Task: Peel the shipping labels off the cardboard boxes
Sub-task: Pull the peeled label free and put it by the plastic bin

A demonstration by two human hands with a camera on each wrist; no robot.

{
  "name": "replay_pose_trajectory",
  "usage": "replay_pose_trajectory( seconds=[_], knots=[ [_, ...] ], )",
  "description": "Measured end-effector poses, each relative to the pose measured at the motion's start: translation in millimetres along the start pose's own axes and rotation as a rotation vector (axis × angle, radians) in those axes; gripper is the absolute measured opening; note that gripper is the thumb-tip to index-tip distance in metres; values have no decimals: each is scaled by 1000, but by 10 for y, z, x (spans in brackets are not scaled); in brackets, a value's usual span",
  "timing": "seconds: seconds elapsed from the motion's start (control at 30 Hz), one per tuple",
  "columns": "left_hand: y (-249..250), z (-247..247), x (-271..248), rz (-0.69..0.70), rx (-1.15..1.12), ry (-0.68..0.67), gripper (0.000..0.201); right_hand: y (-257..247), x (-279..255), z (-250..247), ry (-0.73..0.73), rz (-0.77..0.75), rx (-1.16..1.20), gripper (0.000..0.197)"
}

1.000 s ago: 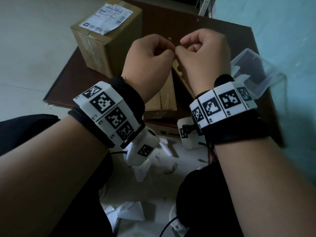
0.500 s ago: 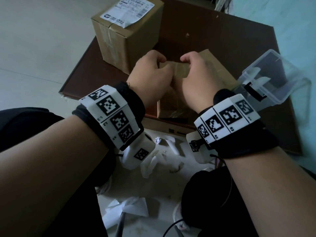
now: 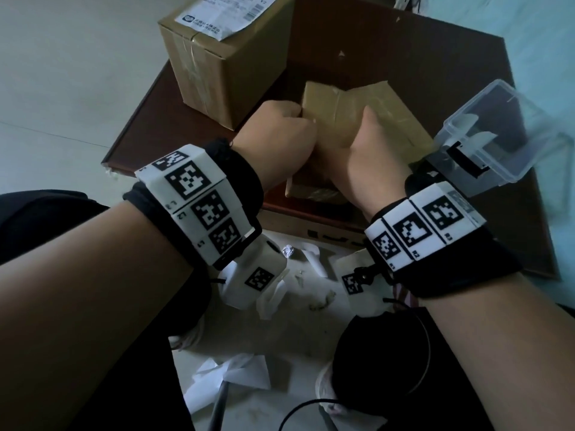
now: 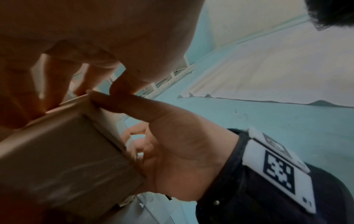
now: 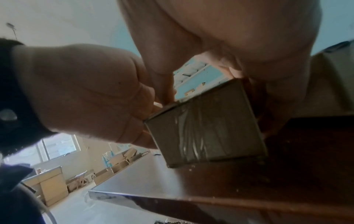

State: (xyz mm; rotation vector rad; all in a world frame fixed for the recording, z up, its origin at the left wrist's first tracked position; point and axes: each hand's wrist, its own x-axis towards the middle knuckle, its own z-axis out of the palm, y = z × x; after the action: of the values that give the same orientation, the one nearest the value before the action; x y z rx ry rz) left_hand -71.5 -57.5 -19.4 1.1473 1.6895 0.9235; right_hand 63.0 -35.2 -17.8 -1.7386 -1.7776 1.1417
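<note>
A small cardboard box wrapped in shiny clear tape sits near the front of the brown table; no label shows on its visible faces. My left hand grips its left side with curled fingers. My right hand holds its right side, thumb lying along the top edge. In the right wrist view the box has its near end just above the table, with the left hand against its side. A bigger box at the back left carries a white shipping label.
A clear plastic container lies on the table's right side, close to my right wrist. Torn white paper scraps litter the floor between my knees, below the table's front edge. More cardboard boxes stand far off across the room.
A second ago both hands were raised, pinching together above the table. They have dropped onto the small box and now clasp it from both sides.
</note>
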Motion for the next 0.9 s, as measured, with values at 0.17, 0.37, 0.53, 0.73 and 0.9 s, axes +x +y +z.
replay_pose_trajectory(
  seconds=[0.17, 0.37, 0.53, 0.73, 0.9],
  knots=[
    [116, 34, -55, 193, -319, 107, 33, -60, -157, -159, 128, -132, 188, 100],
    [71, 198, -53, 246, -431, 123, 57, 2, -147, -174, 178, -173, 264, 108],
    [43, 288, -72, 261, -462, 136, 53, 88, -126, -222, 123, -194, 313, 106],
    [58, 288, -119, 281, -413, 109, 34, 190, -173, -299, 85, -257, 308, 118],
    [41, 304, -146, 295, -409, 89, 23, 223, -188, -341, 77, -301, 293, 119]
  ],
)
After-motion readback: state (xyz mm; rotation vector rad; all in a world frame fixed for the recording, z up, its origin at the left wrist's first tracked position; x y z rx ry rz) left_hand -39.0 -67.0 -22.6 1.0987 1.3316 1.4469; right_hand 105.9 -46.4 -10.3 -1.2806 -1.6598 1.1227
